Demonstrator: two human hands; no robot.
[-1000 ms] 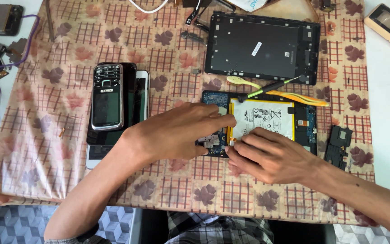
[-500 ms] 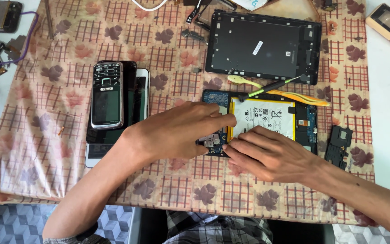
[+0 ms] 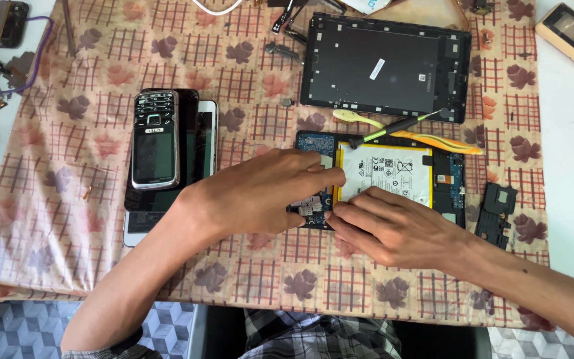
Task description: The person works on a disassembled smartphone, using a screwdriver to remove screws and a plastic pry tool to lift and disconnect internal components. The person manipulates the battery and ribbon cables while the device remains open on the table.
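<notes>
An opened tablet body (image 3: 393, 174) lies on the patterned cloth, its white battery and blue circuit board exposed. My left hand (image 3: 260, 193) rests over the board's left end, fingertips pressing at the battery's edge. My right hand (image 3: 393, 226) lies flat along the lower edge of the tablet body, fingers pointing left and touching the left hand's fingers. Neither hand grips a tool. The board's lower left corner is hidden under the hands.
A black tablet back cover (image 3: 386, 66) lies behind. A yellow pry tool (image 3: 426, 138) and a screwdriver (image 3: 393, 126) rest above the battery. A keypad phone (image 3: 155, 139) sits on stacked phones at left. A small black part (image 3: 496, 209) lies right.
</notes>
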